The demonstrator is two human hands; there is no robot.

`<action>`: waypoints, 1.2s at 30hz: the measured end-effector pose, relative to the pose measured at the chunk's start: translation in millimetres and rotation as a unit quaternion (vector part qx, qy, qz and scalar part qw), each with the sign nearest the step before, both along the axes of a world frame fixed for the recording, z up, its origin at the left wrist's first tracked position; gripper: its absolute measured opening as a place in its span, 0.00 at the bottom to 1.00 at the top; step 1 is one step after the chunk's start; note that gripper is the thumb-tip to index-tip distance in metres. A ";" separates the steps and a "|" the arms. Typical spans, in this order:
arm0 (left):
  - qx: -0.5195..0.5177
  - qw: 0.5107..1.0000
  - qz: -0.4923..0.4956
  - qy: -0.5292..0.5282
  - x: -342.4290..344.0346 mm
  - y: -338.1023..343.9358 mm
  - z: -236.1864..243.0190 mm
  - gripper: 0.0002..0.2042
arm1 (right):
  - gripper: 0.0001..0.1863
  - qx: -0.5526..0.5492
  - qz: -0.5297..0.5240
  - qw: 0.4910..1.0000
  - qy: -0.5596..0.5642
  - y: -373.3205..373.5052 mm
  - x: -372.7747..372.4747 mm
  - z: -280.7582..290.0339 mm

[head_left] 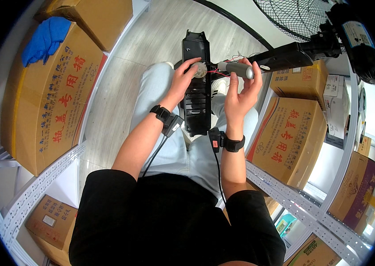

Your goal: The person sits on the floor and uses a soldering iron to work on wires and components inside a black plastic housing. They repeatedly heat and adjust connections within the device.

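Your left hand (182, 80) is curled, with its fingertips pressed on a small round pale disc part (200, 70) that sits near the top of a long black plastic housing panel (197, 93). The thumb and fingers are close together around that disc; whether they pinch it or only press on it cannot be told. Your right hand (242, 93) is at about 3 o'clock from the left one, palm turned toward you, fingers half open and hooked upward around a grey metal cylinder (239, 69), which lies crosswise at the fingertips. Thin red wires (217, 72) run between the cylinder and the disc.

The black panel lies lengthwise on your lap across light blue trousers (154, 95), its far end pointing to 12 o'clock. Each wrist wears a black strap with a small device; a dark cable hangs from each toward you.

Farther out, at 2 o'clock, a black fan stand (285, 56) leads to a black wire-mesh fan guard (300, 15). At 9 o'clock a large brown cardboard box with red lettering (56, 106) sits on a white metal shelf (41, 181), with a blue cloth (45, 37) on top of it. At 4 o'clock a similar brown cardboard box (292, 139) rests on another shelf.
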State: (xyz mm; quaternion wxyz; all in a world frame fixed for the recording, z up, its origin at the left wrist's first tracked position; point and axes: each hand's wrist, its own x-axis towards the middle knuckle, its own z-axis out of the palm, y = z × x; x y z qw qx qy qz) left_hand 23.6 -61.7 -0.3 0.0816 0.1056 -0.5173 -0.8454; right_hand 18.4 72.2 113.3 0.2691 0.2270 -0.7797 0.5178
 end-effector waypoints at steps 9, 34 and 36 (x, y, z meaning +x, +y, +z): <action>0.020 0.999 -0.026 -0.007 -0.8 -1.1 -5.4 0.16 | 0.25 0.120 0.166 0.979 -0.008 5.5 -12.1 23.6; -0.009 0.999 -0.029 0.007 0.3 -2.1 -4.5 0.16 | 0.22 0.123 0.060 0.989 -0.052 14.9 -22.6 36.8; -0.010 0.999 -0.032 0.010 -0.1 -2.4 -6.2 0.16 | 0.22 0.127 0.050 0.990 -0.040 14.4 -22.5 36.7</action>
